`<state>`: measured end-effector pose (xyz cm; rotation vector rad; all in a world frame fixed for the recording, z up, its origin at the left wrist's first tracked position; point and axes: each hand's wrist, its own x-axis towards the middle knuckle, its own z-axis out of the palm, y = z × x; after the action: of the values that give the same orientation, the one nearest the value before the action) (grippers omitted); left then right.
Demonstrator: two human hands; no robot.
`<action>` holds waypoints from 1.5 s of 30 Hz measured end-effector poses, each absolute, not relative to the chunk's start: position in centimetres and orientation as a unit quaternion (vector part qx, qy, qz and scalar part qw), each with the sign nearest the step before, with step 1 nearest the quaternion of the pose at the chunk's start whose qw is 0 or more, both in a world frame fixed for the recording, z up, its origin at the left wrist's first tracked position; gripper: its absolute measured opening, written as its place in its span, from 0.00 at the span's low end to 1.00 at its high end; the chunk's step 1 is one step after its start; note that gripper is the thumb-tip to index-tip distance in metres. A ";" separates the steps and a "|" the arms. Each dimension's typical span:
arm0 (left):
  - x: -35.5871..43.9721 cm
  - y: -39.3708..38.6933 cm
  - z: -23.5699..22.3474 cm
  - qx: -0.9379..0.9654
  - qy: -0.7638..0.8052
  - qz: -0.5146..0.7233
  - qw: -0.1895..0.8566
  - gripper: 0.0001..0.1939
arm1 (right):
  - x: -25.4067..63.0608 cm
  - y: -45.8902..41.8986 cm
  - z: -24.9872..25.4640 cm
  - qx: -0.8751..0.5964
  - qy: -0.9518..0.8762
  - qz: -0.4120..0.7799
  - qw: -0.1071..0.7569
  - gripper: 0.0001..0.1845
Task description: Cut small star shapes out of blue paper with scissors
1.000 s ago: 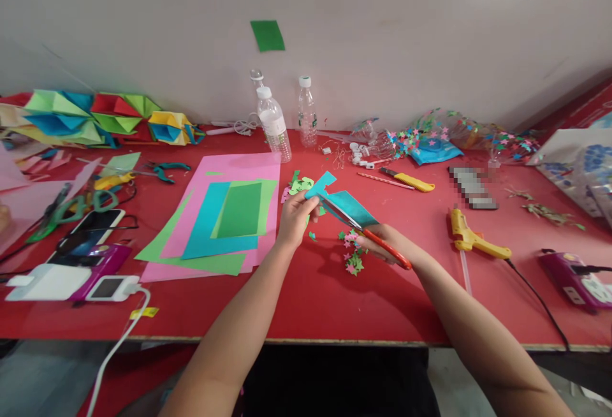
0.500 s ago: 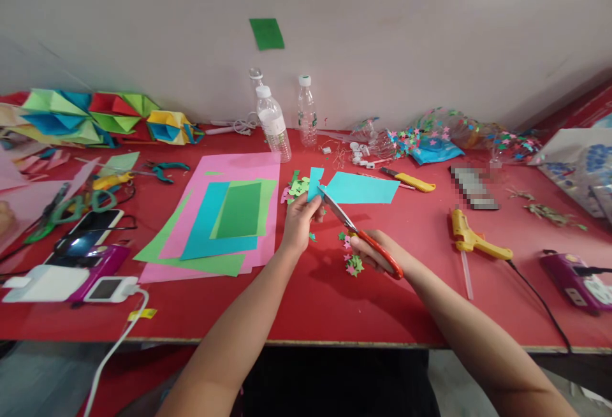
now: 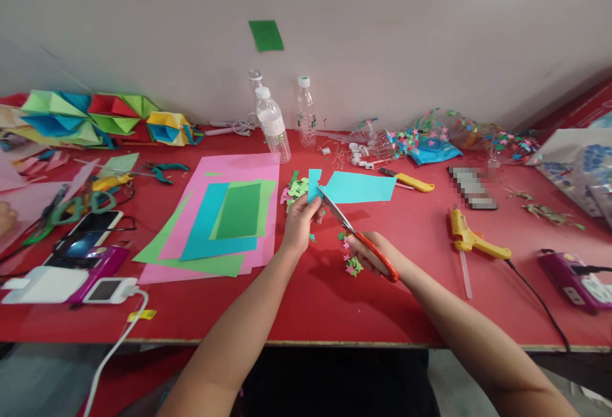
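My left hand (image 3: 300,222) pinches a small strip of blue paper (image 3: 314,181) above the red table. My right hand (image 3: 371,251) is wrapped round the red handles of a pair of scissors (image 3: 377,256), whose blades point up and left to the paper at my left fingertips. Just beyond lies a larger piece of light blue paper (image 3: 361,187). Cut green and pink paper pieces (image 3: 299,187) are heaped behind my left fingers. A little pile of green and pink paper stars (image 3: 354,266) lies beneath my right hand.
Coloured paper sheets (image 3: 191,245) are stacked on the left. Plastic bottles (image 3: 273,125) stand at the wall. A yellow utility knife (image 3: 415,182) and a yellow glue gun (image 3: 478,241) with its cord lie to the right. Another person's hand (image 3: 6,218) shows at the left edge.
My right hand and the scissors have shifted slightly left, and the handles have drawn closer together. My left hand still pinches the blue strip in nearly the same spot.
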<state>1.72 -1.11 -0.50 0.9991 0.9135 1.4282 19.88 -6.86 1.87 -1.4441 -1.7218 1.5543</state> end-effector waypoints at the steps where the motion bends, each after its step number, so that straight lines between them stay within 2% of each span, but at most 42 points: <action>1: 1.8 -1.2 -0.5 0.422 0.387 0.604 0.555 0.13 | 19.9 -6.9 1.8 -0.516 -0.619 0.556 0.206 0.30; 22: 1.0 -1.0 -0.1 0.420 0.361 0.603 0.575 0.12 | 20.7 -6.7 3.1 -0.531 -0.633 0.529 0.194 0.28; 29: 1.0 -1.3 0.6 0.399 0.328 0.607 0.605 0.13 | 20.4 -7.1 2.8 -0.519 -0.677 0.469 0.230 0.26; 35: 1.0 -1.6 1.3 0.386 0.347 0.640 0.567 0.12 | 20.4 -7.0 2.8 -0.534 -0.693 0.426 0.229 0.26; 41: 0.8 -1.7 2.6 0.386 0.348 0.663 0.539 0.10 | 20.7 -7.0 3.0 -0.528 -0.693 0.440 0.217 0.25; 45: 1.3 -2.2 4.4 0.400 0.335 0.650 0.552 0.12 | 20.9 -7.0 3.7 -0.526 -0.704 0.414 0.236 0.26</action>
<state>1.28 -2.20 4.45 0.9466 0.7913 1.5381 20.86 -7.01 3.69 -1.4429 -1.9320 1.1356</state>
